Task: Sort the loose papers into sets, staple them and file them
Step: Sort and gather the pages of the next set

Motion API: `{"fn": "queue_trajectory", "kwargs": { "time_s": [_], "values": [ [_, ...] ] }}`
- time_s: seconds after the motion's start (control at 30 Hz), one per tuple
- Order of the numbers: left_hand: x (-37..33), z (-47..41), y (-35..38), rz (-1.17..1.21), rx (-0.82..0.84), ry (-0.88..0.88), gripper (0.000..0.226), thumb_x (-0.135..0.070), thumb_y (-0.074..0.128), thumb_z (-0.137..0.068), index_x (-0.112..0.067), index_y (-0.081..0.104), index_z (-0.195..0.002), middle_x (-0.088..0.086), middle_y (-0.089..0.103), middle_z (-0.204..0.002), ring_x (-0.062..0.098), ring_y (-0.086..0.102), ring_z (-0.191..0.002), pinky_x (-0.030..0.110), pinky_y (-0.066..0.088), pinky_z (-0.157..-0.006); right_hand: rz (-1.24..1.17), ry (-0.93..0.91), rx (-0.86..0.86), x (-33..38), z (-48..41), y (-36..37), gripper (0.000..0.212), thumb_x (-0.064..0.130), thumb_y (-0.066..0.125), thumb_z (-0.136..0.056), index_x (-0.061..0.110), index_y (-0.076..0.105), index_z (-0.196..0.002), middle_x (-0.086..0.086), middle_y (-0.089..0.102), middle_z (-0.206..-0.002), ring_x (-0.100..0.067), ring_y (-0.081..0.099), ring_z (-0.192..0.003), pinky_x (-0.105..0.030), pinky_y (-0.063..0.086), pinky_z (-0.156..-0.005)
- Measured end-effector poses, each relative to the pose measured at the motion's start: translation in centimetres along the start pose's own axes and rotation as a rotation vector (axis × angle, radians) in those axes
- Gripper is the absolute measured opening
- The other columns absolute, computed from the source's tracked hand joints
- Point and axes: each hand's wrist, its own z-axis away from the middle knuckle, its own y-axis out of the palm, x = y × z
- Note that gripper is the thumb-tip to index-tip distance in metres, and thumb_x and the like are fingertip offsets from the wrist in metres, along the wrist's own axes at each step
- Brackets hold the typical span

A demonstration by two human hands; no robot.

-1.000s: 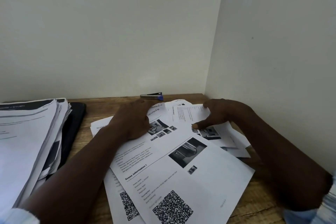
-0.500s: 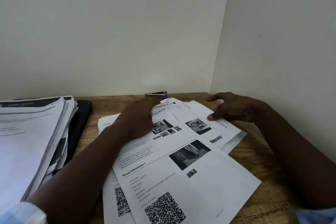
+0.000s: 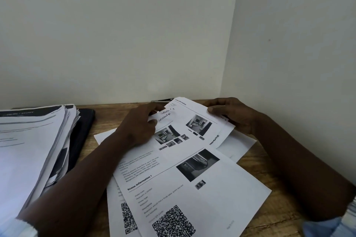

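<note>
A wooden bench (image 3: pixel 269 208) with a visible grain fills a corner where two plain pale walls meet: the back wall (image 3: pixel 115 34) and the side wall (image 3: pixel 298 44), which runs along the person's right. The light is dim and even.

The loose papers (image 3: pixel 237 146) lie fanned and overlapping in the middle of the bench, between the two forearms. Topmost and nearest is the front sheet (image 3: pixel 192 188), set at a slant, printed with the heading "Scene Information 1", dark photographs and a QR code, and with handwriting at its far end. The left hand (image 3: pixel 138 127) is at that far end, with thumb and fingers closed on the sheet's corner in a pinch. Just beside it, overlapping the front sheet's far right part, is a second sheet (image 3: pixel 196 119) with a small photograph. The right hand (image 3: pixel 235 115) grips its right edge, thumb on top and fingers curled beneath, so that this edge stands a little off the papers under it. Another QR-coded page shows from under the front sheet's left side.

Against the back wall, partly hidden behind the left fingers and the papers, lies a stapler (image 3: pixel 161 100), of which only a metal strip shows. At the left stands a tall stack of papers (image 3: pixel 28 150), its edges uneven, resting on a flat black folder (image 3: pixel 82 127) whose far corner shows beyond the stack. Pale blue cuffs show at both wrists
</note>
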Motion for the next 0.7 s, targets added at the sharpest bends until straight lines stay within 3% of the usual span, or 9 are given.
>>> {"fn": "queue_trajectory", "kwargs": {
  "time_s": [0.07,0.13,0.27,0.37,0.47,0.57,0.7],
  "values": [
    [-0.1,0.0,-0.1,0.004,-0.003,0.004,0.051,-0.006,0.059,-0.085,-0.040,0.066,-0.123,-0.017,0.069,-0.104,0.002,0.059,-0.091,0.005,0.035,-0.072,-0.047,0.019,0.048,-0.2,-0.1,-0.3,0.030,-0.002,0.062,-0.095,0.008,0.074,-0.120,-0.015,0.073,-0.124,-0.034,0.070,-0.108,-0.048,0.057,-0.098],
    [-0.2,0.0,-0.1,0.036,0.002,-0.005,0.051,-0.004,0.059,-0.083,-0.038,0.067,-0.120,-0.015,0.071,-0.101,-0.001,0.062,-0.090,0.004,0.035,-0.069,-0.072,0.018,0.106,-0.2,0.0,-0.5,0.037,-0.002,0.061,-0.096,0.010,0.071,-0.129,-0.017,0.070,-0.129,-0.039,0.066,-0.118,-0.052,0.052,-0.105],
    [-0.5,0.3,-0.4,0.112,-0.010,-0.007,0.053,-0.001,0.058,-0.080,-0.037,0.068,-0.117,-0.016,0.074,-0.099,-0.001,0.066,-0.091,0.009,0.043,-0.070,-0.007,0.043,0.211,0.0,0.1,-0.9,0.042,-0.004,0.070,-0.088,0.013,0.071,-0.126,-0.016,0.073,-0.122,-0.036,0.071,-0.108,-0.046,0.059,-0.094],
    [-1.0,0.5,-0.5,0.128,-0.011,0.014,0.043,0.002,0.058,-0.079,-0.032,0.072,-0.103,-0.017,0.073,-0.091,-0.006,0.064,-0.086,0.008,0.041,-0.065,0.173,0.016,0.053,-0.4,-0.3,-0.8,0.027,0.001,0.085,-0.078,0.007,0.073,-0.101,-0.014,0.074,-0.095,-0.031,0.069,-0.086,-0.044,0.057,-0.084],
    [-1.1,0.4,-0.5,0.125,-0.010,0.035,0.036,0.002,0.058,-0.079,-0.026,0.074,-0.093,-0.019,0.074,-0.087,-0.005,0.065,-0.084,0.009,0.043,-0.066,0.323,-0.118,-0.099,-0.9,-0.6,-0.4,0.017,0.020,0.088,-0.080,0.015,0.072,-0.075,-0.008,0.065,-0.075,-0.020,0.056,-0.073,-0.038,0.045,-0.072],
    [-1.1,0.4,-0.5,0.114,-0.047,0.065,0.028,0.003,0.061,-0.078,-0.024,0.070,-0.080,-0.020,0.071,-0.078,0.000,0.063,-0.075,0.012,0.042,-0.064,0.423,-0.233,-0.205,-1.2,-0.9,-0.2,0.027,0.040,0.083,-0.079,0.016,0.071,-0.075,-0.006,0.071,-0.076,-0.012,0.059,-0.072,-0.037,0.048,-0.075],
    [-1.2,0.4,-0.6,0.122,-0.072,0.074,0.020,-0.007,0.070,-0.080,-0.025,0.073,-0.087,-0.016,0.073,-0.083,0.000,0.065,-0.077,0.013,0.042,-0.066,0.375,-0.246,-0.231,-0.6,-1.0,0.5,0.018,0.031,0.079,-0.090,0.018,0.070,-0.082,0.003,0.073,-0.076,-0.011,0.061,-0.071,-0.030,0.047,-0.068]
  ]
}}
